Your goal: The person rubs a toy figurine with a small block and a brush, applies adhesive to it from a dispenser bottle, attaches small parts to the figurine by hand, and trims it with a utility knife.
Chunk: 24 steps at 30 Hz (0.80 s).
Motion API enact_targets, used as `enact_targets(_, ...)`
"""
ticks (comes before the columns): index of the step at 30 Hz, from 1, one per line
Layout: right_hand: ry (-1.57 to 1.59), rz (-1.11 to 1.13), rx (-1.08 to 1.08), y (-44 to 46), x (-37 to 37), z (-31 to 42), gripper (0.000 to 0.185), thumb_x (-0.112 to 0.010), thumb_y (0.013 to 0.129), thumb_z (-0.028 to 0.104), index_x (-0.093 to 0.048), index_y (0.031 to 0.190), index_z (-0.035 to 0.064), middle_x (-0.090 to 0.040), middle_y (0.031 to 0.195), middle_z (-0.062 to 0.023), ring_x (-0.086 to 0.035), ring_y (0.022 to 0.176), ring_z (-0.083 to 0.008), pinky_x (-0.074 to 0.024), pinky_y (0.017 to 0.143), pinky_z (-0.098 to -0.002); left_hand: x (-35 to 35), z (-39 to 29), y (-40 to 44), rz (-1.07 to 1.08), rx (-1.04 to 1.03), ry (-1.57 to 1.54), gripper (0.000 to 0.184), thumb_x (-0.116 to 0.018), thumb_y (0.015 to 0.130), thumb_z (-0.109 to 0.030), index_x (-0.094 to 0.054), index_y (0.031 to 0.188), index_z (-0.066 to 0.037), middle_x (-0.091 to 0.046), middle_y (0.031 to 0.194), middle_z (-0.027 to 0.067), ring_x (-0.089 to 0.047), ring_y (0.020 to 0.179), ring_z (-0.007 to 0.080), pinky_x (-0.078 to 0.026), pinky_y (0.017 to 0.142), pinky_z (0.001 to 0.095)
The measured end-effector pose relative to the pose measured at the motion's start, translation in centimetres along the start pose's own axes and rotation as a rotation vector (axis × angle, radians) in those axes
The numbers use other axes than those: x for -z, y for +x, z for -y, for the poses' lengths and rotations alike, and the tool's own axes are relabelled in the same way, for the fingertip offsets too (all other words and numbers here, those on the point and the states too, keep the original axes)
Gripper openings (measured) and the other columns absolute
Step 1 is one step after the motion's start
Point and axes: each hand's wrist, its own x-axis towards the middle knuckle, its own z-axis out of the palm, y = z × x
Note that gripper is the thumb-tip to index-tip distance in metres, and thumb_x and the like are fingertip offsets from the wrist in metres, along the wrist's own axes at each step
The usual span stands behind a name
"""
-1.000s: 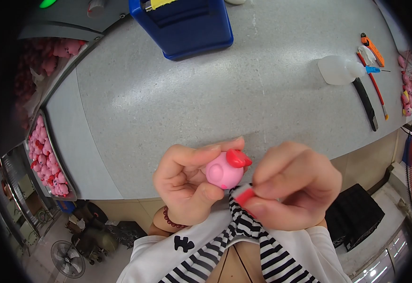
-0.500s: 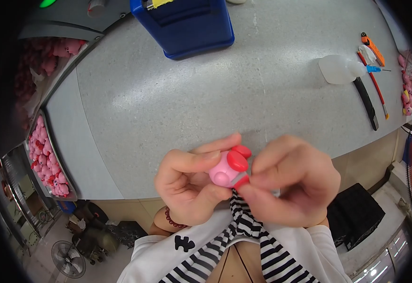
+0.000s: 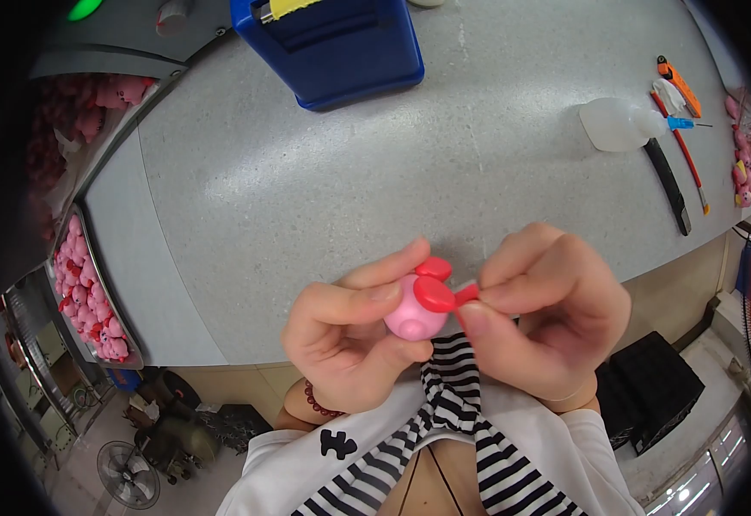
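Close to the table's near edge, my left hand (image 3: pixel 345 331) holds a small round pink figure (image 3: pixel 411 314) with red feet between thumb and fingers. Its red feet (image 3: pixel 435 294) face toward my right hand (image 3: pixel 556 305). That hand is closed, thumb and finger pinching a thin red strip (image 3: pixel 466 293), whose exact kind I cannot make out. The strip's inner end lies at the lower red foot; whether it is attached there I cannot tell.
A blue bin (image 3: pixel 349 60) stands at the back. To the right lie a squeeze bottle (image 3: pixel 620 125) with a needle tip, a black-handled tool (image 3: pixel 668 185), a red brush (image 3: pixel 690 163) and an orange cutter (image 3: pixel 680 86). A tray (image 3: pixel 126 301) of pink figures is on the left.
My right hand has shifted slightly up and right, bringing the red strip away from the figure's underside. The figure has turned a little in my left hand.
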Motion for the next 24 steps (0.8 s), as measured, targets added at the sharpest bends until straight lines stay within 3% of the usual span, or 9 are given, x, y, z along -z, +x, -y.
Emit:
enact_targets(3,0.15,0.085,-0.009,-0.2,-0.1,0.3,0.015,-0.065,0.061,-0.01,-0.056,0.069,-0.0002,-0.054,0.065,-0.0064,-0.051,0.054,-0.0118,-0.0395,0.048,-0.021,0.0,-0.1,0.0,0.034,-0.005,0.022,0.034,-0.067,0.071,0.001,-0.044,0.097,0.005,-0.043,0.113,0.0371,-0.051,0.104,0.0372,-0.043,0.088,0.0393)
enact_targets(4,0.058,0.09,0.079,0.1,-0.2,-0.2,0.016,-0.065,0.06,-0.01,-0.056,0.069,0.0,-0.054,0.063,-0.0065,-0.051,0.053,-0.0119,-0.04,0.048,-0.021,0.0,-0.1,-0.1,0.001,-0.001,0.035,0.034,-0.067,0.071,0.001,-0.045,0.097,0.005,-0.043,0.112,0.0372,-0.051,0.104,0.037,-0.042,0.088,0.0388)
enact_targets(7,0.026,-0.018,0.017,0.0,-0.1,0.0,0.015,-0.065,0.061,-0.01,-0.056,0.069,0.0003,-0.054,0.064,-0.0065,-0.051,0.053,-0.0115,-0.0399,0.047,-0.0207,0.0,0.0,0.0,0.003,-0.008,0.041,0.034,-0.067,0.071,0.001,-0.045,0.097,0.005,-0.044,0.112,0.0372,-0.051,0.105,0.0367,-0.042,0.088,0.0382)
enact_targets(12,-0.047,0.037,0.036,0.2,0.0,-0.2,0.015,-0.064,0.061,-0.009,-0.056,0.069,0.0004,-0.055,0.064,-0.006,-0.05,0.053,-0.0108,-0.0389,0.046,-0.0202,0.0,-0.1,0.0,-0.006,-0.002,0.037,0.036,-0.068,0.07,0.0,-0.046,0.097,0.005,-0.044,0.112,0.0375,-0.051,0.104,0.0365,-0.042,0.088,0.038)
enact_targets(17,0.1,0.096,0.084,-0.1,-0.1,-0.4,0.014,-0.063,0.062,-0.009,-0.055,0.069,0.0006,-0.055,0.065,-0.0059,-0.049,0.052,-0.0098,-0.0376,0.045,-0.0193,-0.1,-0.1,0.0,-0.007,0.002,0.047,0.035,-0.067,0.07,0.002,-0.045,0.097,0.005,-0.043,0.111,0.0381,-0.051,0.104,0.036,-0.042,0.088,0.0379)
enact_targets(18,0.022,0.053,0.084,0.0,-0.1,-0.5,0.014,-0.063,0.062,-0.009,-0.055,0.069,0.0005,-0.055,0.065,-0.0058,-0.049,0.052,-0.0097,-0.0375,0.045,-0.0193,-0.1,-0.2,-0.1,-0.004,0.003,0.043,0.035,-0.067,0.07,0.002,-0.045,0.097,0.005,-0.043,0.111,0.0381,-0.051,0.104,0.036,-0.042,0.088,0.0379)
enact_targets(20,-0.141,-0.014,0.113,0.3,0.8,-0.9,0.014,-0.065,0.063,-0.008,-0.056,0.07,0.0004,-0.054,0.065,-0.0059,-0.048,0.05,-0.0098,-0.0375,0.044,-0.0194,-0.1,-0.3,-0.3,-0.073,0.068,0.294,0.043,-0.07,0.072,-0.025,-0.041,0.096,-0.004,-0.051,0.109,0.0299,-0.059,0.091,0.0293,-0.052,0.073,0.035)
enact_targets(23,-0.346,-0.212,0.173,0.8,2.0,-2.3,0.014,-0.066,0.064,-0.007,-0.057,0.071,0.0003,-0.055,0.065,-0.0062,-0.048,0.051,-0.0096,-0.0374,0.043,-0.0196,0.1,-0.7,-0.1,-0.037,0.106,0.076,0.04,-0.068,0.074,-0.012,-0.042,0.098,0.004,-0.047,0.108,0.0362,-0.055,0.099,0.0326,-0.043,0.087,0.0384)
enact_targets(24,-0.501,-0.194,0.207,1.1,2.6,-2.5,0.014,-0.067,0.064,-0.005,-0.057,0.072,0.0007,-0.057,0.068,-0.0066,-0.049,0.052,-0.0099,-0.0383,0.045,-0.0204,-0.1,-0.7,0.1,-0.029,0.113,0.109,0.041,-0.067,0.076,-0.018,-0.042,0.098,0.004,-0.049,0.106,0.0349,-0.057,0.094,0.0301,-0.046,0.084,0.0374)
